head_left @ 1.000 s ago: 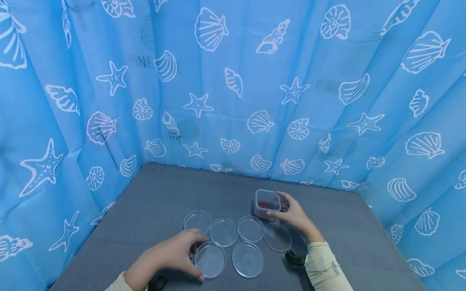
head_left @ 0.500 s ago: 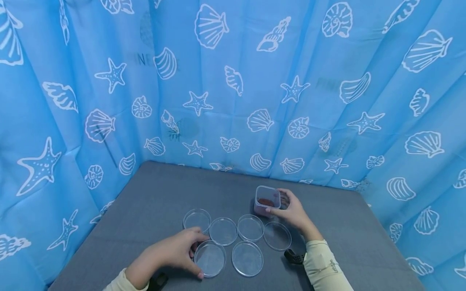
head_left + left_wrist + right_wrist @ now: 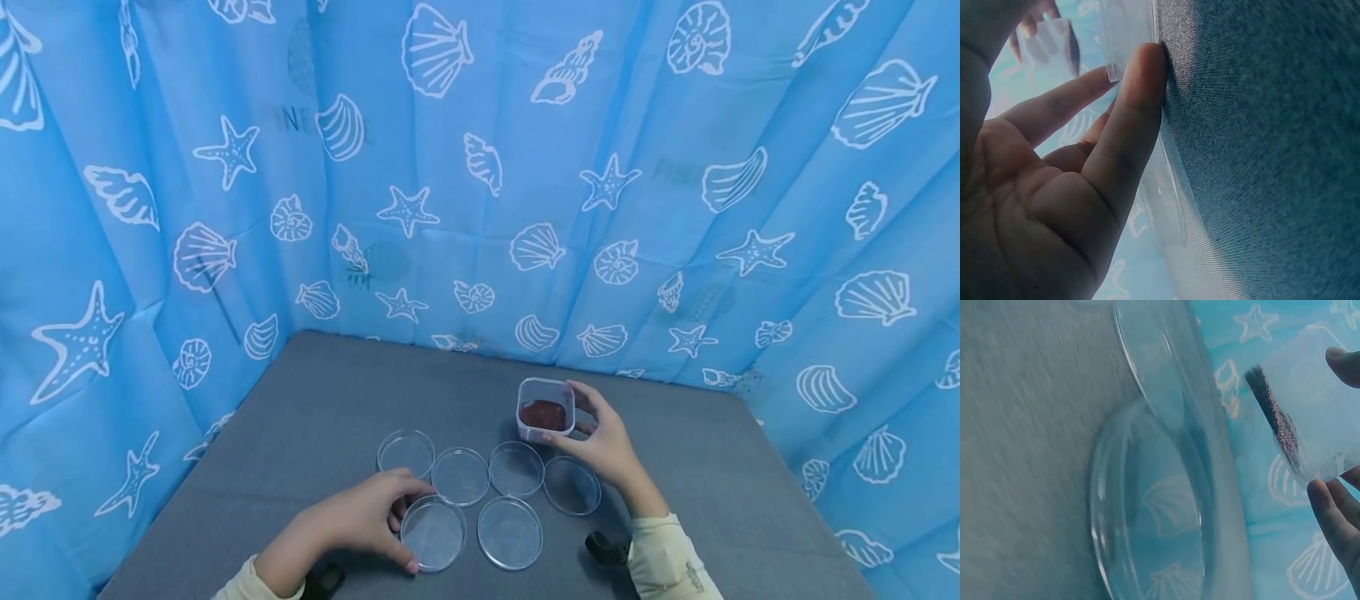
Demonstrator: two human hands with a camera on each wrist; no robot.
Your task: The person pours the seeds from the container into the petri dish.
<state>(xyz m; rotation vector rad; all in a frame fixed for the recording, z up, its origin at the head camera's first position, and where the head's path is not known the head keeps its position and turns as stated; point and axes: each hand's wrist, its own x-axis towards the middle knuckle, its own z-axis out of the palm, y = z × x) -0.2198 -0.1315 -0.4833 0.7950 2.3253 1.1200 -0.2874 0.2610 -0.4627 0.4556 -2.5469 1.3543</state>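
Observation:
My left hand [image 3: 367, 517] holds a clear petri dish [image 3: 435, 535] by its rim at the front of the grey table, thumb on the near side, fingers on the far side. In the left wrist view the thumb [image 3: 1138, 94] lies close to the cloth at the dish edge. Behind the dishes, my right hand [image 3: 609, 437] grips a clear square plastic container [image 3: 1316, 394] between thumb and fingers. Reddish-brown granules [image 3: 542, 415] cover its bottom. The right wrist view shows the container raised off the table and its fine granules [image 3: 1285, 431] in a thin layer.
Several more petri dishes lie around the held one: one [image 3: 511, 533] beside it, others [image 3: 461, 477] in a row behind, the rightmost [image 3: 572, 487] under the right wrist. A blue shell-patterned curtain [image 3: 480, 208] closes off the table's [image 3: 352, 383] back and sides.
My right hand has raised the container slightly and tipped its opening towards me, so more of the granules show. The left hand and the dishes stay in place.

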